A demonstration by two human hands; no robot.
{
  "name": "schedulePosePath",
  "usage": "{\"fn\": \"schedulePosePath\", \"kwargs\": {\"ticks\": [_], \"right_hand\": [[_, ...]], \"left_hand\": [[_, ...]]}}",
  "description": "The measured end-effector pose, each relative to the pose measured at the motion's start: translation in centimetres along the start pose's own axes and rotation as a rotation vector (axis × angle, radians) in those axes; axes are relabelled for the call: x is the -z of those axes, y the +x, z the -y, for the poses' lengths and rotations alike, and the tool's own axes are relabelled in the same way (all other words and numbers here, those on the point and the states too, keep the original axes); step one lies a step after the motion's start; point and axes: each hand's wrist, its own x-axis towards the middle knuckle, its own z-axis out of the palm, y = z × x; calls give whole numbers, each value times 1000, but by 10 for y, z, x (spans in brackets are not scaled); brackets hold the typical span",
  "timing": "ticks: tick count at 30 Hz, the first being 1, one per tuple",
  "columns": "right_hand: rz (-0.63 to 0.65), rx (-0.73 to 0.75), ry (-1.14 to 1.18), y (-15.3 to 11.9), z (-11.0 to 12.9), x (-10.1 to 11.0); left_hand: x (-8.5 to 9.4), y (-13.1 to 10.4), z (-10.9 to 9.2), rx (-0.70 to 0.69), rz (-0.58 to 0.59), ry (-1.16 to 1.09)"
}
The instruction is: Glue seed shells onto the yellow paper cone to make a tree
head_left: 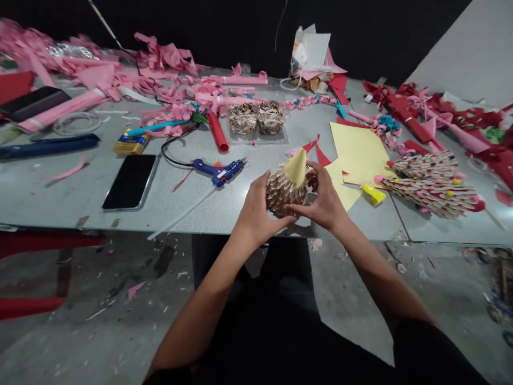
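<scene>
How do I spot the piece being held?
At the front of the grey table, near the middle, find the left hand and right hand. Between them is the beige scaly piece. Its yellow cone top sets it apart from two dotted scaly pieces at right.

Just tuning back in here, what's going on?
A person has the left hand and right hand cupped around a scaly brown piece topped with a yellow cone, near the table's front edge. A blue glue gun lies to the left, and a yellow sheet to the right. Farther right lie two scaly pieces dotted with colored balls.
</scene>
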Motion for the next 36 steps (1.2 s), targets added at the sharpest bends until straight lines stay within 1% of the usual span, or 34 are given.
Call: {"fn": "schedulePosePath", "kwargs": {"ticks": [3,7,12,15,17,19,21,23,27,31,34,36], "right_hand": [[-3,29,16,-7,4,2],[51,-10,100,-19,6,9],[24,-58,85,-35,14,11],[-33,-42,59,-35,12,5],[-43,14,58,-28,8,0],[24,41,112,-20,4,-3],[94,30,179,-15,2,-5],[107,28,204,-15,5,-4],[77,23,159,-27,15,4],[69,-39,130,-43,31,11],[72,-92,140,-52,43,12],[76,-134,160,-54,46,15]], "left_hand": [[-2,0,-2,-4,24,-24],[7,-7,-6,36,14,-20],[24,-13,-10,66,-96,62],[29,-14,-15,54,-129,81],[27,-13,-18,45,-118,78],[24,-13,-19,40,-95,69],[21,-12,-18,37,-68,65],[19,-12,-16,43,-53,60],[22,-11,-13,74,-24,30],[24,-5,-11,96,20,21],[22,1,-7,101,58,5],[20,5,-5,83,91,-10]]}}
